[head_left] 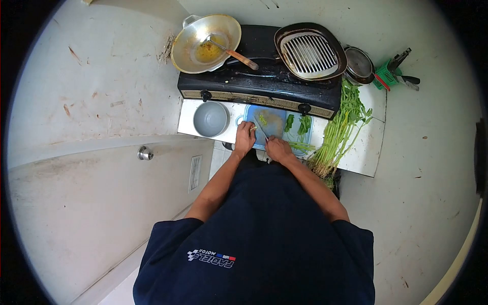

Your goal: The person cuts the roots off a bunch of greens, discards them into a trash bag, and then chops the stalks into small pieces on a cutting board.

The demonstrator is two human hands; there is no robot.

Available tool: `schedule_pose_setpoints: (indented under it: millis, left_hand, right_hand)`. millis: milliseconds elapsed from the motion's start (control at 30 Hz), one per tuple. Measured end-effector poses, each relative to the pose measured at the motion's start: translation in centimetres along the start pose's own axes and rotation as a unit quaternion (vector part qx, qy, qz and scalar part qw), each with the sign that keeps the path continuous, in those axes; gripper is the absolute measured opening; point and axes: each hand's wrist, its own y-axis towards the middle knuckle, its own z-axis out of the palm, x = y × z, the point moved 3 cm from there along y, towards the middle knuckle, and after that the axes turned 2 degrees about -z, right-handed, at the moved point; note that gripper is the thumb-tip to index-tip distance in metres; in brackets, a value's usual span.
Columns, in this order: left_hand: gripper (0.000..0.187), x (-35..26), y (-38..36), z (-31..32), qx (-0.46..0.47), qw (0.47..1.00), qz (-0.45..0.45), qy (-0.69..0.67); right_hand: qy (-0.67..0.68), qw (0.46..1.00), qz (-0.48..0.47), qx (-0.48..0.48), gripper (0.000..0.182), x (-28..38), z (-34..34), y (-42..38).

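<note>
A knife [261, 128] is held in my right hand [279, 149], its blade pointing up and left over the blue cutting board [247, 113]. My left hand [245, 136] is closed at the board's left edge, with pale stalk ends showing at its fingertips. Small chopped green pieces [263, 119] lie by the blade. Dark green leaves [304, 125] rest on the board's right part, and cut green stalks [302, 146] lie just right of my right hand. A grey bowl [211, 119] stands left of the board.
Behind the board is a black stove [254, 81] bearing a wok [185, 48] with a ladle and a grill pan [310, 53]. A large bunch of leafy stalks [339, 132] lies on the right. Farther back are a small pan [359, 63] and a green basket [387, 76] with utensils.
</note>
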Motion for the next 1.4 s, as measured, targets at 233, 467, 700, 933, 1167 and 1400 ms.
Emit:
schedule_pose_setpoints:
  millis: [233, 467, 700, 933, 1167, 1400]
  left_hand:
    - [0.013, 0.6, -0.1, 0.2, -0.024, 1.0, 0.015, 0.014]
    - [0.017, -0.4, -0.1, -0.2, -0.01, 1.0, -0.024, -0.014]
    - [0.015, 0.7, -0.1, 0.4, -0.013, 1.0, -0.016, -0.007]
    - [0.011, 0.3, 0.0, -0.1, -0.02, 0.999, 0.036, 0.008]
    - [0.014, -0.5, 0.5, -1.0, 0.026, 0.997, 0.061, 0.03]
    - [0.014, 0.7, 1.0, -1.4, 0.073, 0.996, 0.048, -0.02]
  right_hand:
    - [0.026, 0.999, -0.012, -0.019, 0.036, 0.1, -0.1, 0.5]
    - [0.026, 0.999, -0.037, -0.012, 0.036, 0.4, -0.1, 0.7]
    - [0.018, 1.0, -0.002, -0.002, 0.034, 1.0, 0.4, 2.3]
    - [-0.015, 0.999, -0.028, -0.003, 0.035, 0.1, 1.0, -0.4]
    - [0.008, 0.999, 0.007, -0.039, 0.031, 0.7, 1.4, 1.8]
    - [-0.01, 1.0, -0.011, -0.014, 0.033, -0.3, 1.6, 1.6]
